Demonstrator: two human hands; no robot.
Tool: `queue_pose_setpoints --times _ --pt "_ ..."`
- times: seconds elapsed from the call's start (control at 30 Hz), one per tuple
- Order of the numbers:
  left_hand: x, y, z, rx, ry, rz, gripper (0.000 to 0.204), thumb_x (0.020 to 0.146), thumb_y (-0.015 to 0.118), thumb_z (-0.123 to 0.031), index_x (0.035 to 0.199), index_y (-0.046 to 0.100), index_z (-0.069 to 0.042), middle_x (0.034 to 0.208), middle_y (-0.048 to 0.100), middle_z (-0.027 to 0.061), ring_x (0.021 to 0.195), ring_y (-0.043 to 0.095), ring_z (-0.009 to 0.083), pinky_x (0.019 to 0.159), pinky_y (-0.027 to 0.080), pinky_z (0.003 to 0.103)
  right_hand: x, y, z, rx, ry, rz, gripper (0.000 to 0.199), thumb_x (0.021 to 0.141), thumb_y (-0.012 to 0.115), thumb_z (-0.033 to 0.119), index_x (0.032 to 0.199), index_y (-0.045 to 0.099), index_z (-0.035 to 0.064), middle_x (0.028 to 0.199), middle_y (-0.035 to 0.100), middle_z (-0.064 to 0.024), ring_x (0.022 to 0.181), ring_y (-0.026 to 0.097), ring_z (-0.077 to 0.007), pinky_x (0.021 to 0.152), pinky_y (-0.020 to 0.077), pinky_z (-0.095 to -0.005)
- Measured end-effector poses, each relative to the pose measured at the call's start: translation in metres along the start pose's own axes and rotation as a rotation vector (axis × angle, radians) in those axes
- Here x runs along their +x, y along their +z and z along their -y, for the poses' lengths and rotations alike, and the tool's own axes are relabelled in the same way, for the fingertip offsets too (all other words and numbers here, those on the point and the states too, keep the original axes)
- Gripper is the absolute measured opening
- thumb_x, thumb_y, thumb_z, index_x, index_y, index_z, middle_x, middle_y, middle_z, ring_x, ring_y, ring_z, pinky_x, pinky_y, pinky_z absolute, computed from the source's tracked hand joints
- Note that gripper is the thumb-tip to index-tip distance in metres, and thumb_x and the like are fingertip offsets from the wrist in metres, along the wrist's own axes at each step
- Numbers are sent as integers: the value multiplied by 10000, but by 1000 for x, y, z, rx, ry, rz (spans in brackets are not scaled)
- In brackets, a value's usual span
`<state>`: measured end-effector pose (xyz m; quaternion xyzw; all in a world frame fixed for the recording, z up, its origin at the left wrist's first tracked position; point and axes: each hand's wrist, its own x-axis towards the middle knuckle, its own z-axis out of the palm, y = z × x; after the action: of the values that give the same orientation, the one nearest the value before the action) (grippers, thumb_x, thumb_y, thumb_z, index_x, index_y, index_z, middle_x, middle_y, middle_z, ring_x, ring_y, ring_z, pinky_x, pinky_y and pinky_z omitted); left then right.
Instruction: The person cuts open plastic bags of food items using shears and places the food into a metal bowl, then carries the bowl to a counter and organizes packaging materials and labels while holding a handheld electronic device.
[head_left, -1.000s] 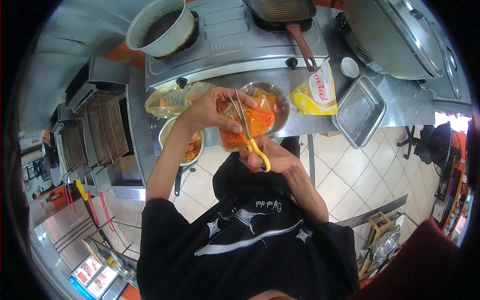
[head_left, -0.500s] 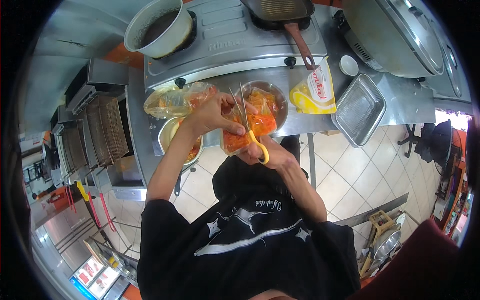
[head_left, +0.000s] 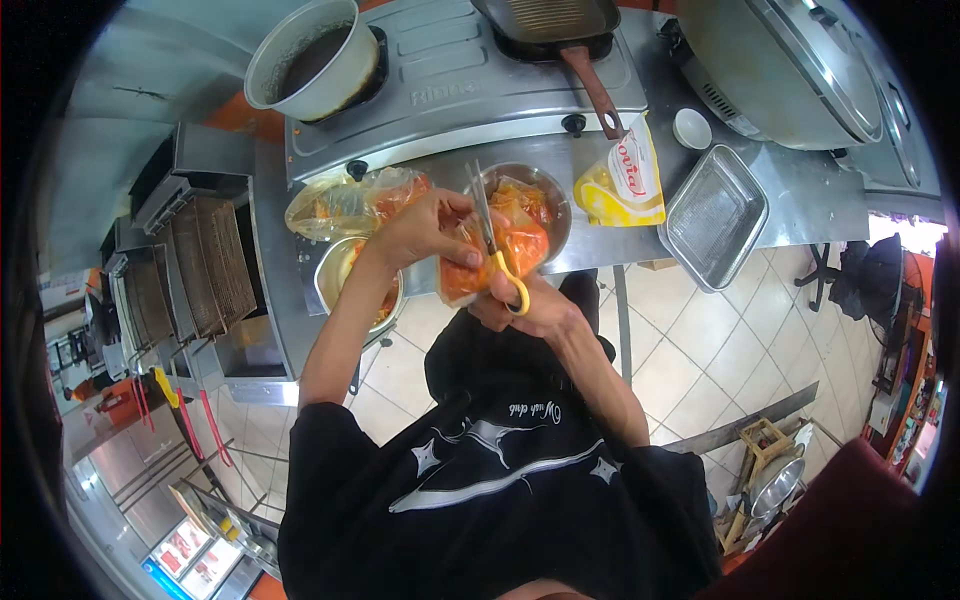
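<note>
My left hand (head_left: 425,228) grips a clear plastic bag of orange sauce (head_left: 500,250) and holds it over the metal bowl (head_left: 552,200) at the counter's front edge. My right hand (head_left: 530,310) holds yellow-handled scissors (head_left: 497,252) by the loops, with the blades pointing up along the bag. A second metal bowl (head_left: 340,268) with orange contents sits to the left, under my left forearm. Another filled plastic bag (head_left: 345,205) lies behind it on the counter.
A yellow pouch (head_left: 625,180), a small white cup (head_left: 692,128) and an empty steel tray (head_left: 715,215) lie to the right. Behind are a stove with a white pot (head_left: 310,60) and a grill pan (head_left: 555,18), and a large lidded pot (head_left: 790,60). Tiled floor lies below.
Both hands have drawn the bag and scissors a little nearer to my body and lower; the scissors sit further along the bag.
</note>
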<state>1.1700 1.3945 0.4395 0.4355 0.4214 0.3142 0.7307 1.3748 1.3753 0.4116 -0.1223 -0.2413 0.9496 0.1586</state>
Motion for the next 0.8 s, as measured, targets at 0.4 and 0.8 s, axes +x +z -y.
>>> queue_pose_setpoints --times 0.4,0.8 --pt "-26 -79 86 479 85 -498 337 783 732 -219 1076 652 -73 934 672 53 802 622 180 722 495 294 -77 -36 -31 -71 162 72 643 636 752 639 701 429 87 578 374 47 484 311 -40 437 198 -209" --pt "-156 -98 236 907 -480 -1251 304 795 692 -308 912 664 -28 856 670 162 840 647 335 785 501 421 -60 -33 -11 -245 179 39 634 638 767 615 688 427 82 587 372 56 509 308 -30 451 207 -204"
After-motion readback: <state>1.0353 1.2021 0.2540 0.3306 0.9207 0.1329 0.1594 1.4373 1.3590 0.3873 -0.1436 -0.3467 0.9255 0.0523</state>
